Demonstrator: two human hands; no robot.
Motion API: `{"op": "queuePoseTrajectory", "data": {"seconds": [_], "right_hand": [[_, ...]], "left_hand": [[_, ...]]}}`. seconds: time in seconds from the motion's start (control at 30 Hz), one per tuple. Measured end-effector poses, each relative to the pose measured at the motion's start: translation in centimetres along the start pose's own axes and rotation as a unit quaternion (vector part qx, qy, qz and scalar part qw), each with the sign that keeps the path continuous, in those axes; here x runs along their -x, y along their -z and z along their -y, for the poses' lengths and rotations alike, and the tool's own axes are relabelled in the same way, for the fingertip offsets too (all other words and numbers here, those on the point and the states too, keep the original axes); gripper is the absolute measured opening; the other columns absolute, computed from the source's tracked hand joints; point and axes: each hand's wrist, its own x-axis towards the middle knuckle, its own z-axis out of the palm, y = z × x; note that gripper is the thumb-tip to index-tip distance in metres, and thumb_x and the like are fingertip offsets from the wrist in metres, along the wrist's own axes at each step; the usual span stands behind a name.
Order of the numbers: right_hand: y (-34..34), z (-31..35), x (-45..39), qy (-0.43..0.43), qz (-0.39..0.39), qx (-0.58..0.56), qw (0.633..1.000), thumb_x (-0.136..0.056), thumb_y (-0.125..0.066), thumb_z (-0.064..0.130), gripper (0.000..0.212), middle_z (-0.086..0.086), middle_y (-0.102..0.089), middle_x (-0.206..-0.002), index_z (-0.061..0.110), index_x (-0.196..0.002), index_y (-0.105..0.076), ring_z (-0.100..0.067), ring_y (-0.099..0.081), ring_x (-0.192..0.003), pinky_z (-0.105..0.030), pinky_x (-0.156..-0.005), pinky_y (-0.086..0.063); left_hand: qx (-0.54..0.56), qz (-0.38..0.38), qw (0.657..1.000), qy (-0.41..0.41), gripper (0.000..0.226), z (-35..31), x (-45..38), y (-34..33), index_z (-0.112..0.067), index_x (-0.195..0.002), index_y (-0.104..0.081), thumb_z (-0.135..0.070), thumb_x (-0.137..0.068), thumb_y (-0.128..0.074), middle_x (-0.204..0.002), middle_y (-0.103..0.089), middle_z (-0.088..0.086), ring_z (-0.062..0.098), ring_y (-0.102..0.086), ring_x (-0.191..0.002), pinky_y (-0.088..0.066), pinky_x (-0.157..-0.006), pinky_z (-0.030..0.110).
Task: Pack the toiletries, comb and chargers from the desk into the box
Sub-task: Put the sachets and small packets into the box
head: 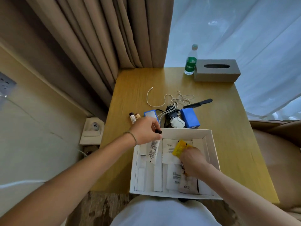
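A person stands at a wooden desk point(228, 121) beside brown curtains, both bare arms reaching down over an open white box point(213, 154) that sits at the desk's near edge. The left hand point(145, 132) pinches a white tube with a black cap point(154, 149) near its cap end, fingers curled round it, and the tube hangs down over the left part of the box. The right hand point(192, 160) is inside the right part of the box, its fingers closed on a yellow sachet point(180, 149). Flat white packets point(174, 176) and a small beige pouch point(187, 185) already lie in the box beneath that hand. On the desk just beyond the box are a white plug charger point(178, 123), a blue block point(189, 118) beside it, a second blue block point(150, 114) partly hidden by the left hand, and a dark adapter tangled with a pale looping cable point(164, 100). A black comb point(197, 103) lies just past the blue block. Two small bottles point(134, 118) stand close together near the left hand. At the far edge of the desk, a green-labelled water bottle point(190, 60) stands right next to a grey tissue box point(216, 70).
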Motion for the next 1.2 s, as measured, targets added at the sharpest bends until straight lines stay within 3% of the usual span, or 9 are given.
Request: {"op": "queuePoseTrajectory", "data": {"seconds": [0.07,0.17,0.27,0.43,0.53,0.77,1.03,1.2], "right_hand": [[0.5,-0.1,0.1,-0.003,-0.025,-0.010,1.000,-0.080,-0.072,0.015,0.014,-0.004,-0.069,-0.097,0.017,-0.094,-0.069,-0.024,-0.064,-0.091,-0.032,-0.070,-0.045],[1.1,-0.2,0.2,-0.010,-0.049,-0.048,0.998,-0.081,-0.061,0.007,0.014,-0.004,-0.066,-0.092,0.017,-0.089,-0.065,-0.024,-0.057,-0.084,-0.032,-0.064,-0.041],[1.4,-0.2,0.4,-0.017,-0.050,-0.078,0.996,-0.082,-0.054,0.003,0.014,-0.001,-0.057,-0.079,0.017,-0.080,-0.058,-0.021,-0.050,-0.074,-0.031,-0.059,-0.040],[1.5,-0.1,0.7,-0.018,-0.064,-0.127,0.990,-0.085,-0.058,0.010,0.015,-0.004,-0.065,-0.091,0.015,-0.094,-0.068,-0.024,-0.059,-0.085,-0.030,-0.062,-0.046],[1.7,0.2,0.9,-0.019,-0.060,-0.148,0.987,-0.087,-0.059,0.012,0.017,-0.005,-0.067,-0.099,0.015,-0.100,-0.070,-0.025,-0.062,-0.094,-0.035,-0.072,-0.057],[1.6,0.6,1.1,0.000,-0.071,-0.169,0.983,-0.091,-0.062,0.021,0.015,-0.002,-0.070,-0.102,0.018,-0.103,-0.070,-0.021,-0.064,-0.094,-0.034,-0.079,-0.058],[3.0,1.0,0.7,0.006,-0.116,-0.200,0.973,-0.091,-0.058,0.025,0.013,0.004,-0.068,-0.087,0.026,-0.094,-0.071,-0.018,-0.064,-0.080,-0.030,-0.063,-0.053],[5.7,1.1,0.0,0.010,-0.155,-0.245,0.957,-0.092,-0.055,0.022,0.018,0.010,-0.070,-0.082,0.030,-0.091,-0.071,-0.009,-0.062,-0.069,-0.020,-0.055,-0.046]], "left_hand": [[-0.042,0.034,0.999,0.001,0.019,0.3,0.4,-1.3,-0.020,-0.090,-0.072,-0.026,-0.074,-0.081,-0.082,-0.071,-0.006,0.007,-0.066,-0.075,-0.057,-0.071,0.026],[-0.087,0.052,0.995,0.000,0.009,0.6,0.7,-3.2,-0.022,-0.085,-0.076,-0.025,-0.076,-0.078,-0.076,-0.067,-0.011,0.009,-0.065,-0.076,-0.056,-0.070,0.025],[-0.121,0.079,0.990,0.011,0.010,1.1,0.8,-4.7,-0.017,-0.086,-0.079,-0.024,-0.080,-0.079,-0.084,-0.072,-0.005,0.012,-0.066,-0.079,-0.057,-0.073,0.028],[-0.192,0.160,0.967,0.045,0.020,2.0,0.7,-5.9,-0.011,-0.096,-0.078,-0.025,-0.082,-0.079,-0.095,-0.076,0.003,0.019,-0.069,-0.088,-0.059,-0.082,0.035],[-0.234,0.200,0.950,0.055,0.020,2.4,0.6,-6.3,-0.008,-0.095,-0.078,-0.021,-0.081,-0.079,-0.094,-0.076,0.006,0.022,-0.070,-0.089,-0.059,-0.083,0.038],[-0.259,0.199,0.943,0.065,0.020,3.6,1.4,-7.9,-0.008,-0.094,-0.073,-0.015,-0.076,-0.080,-0.095,-0.072,0.008,0.023,-0.068,-0.089,-0.059,-0.083,0.036],[-0.320,0.156,0.934,0.036,0.016,4.3,2.1,-9.0,-0.008,-0.100,-0.069,-0.008,-0.086,-0.064,-0.101,-0.068,0.012,0.029,-0.066,-0.090,-0.052,-0.070,0.034],[-0.317,0.148,0.936,0.036,0.015,4.2,2.3,-8.6,-0.010,-0.100,-0.069,-0.018,-0.092,-0.058,-0.097,-0.067,0.009,0.027,-0.064,-0.088,-0.054,-0.075,0.036]]}}
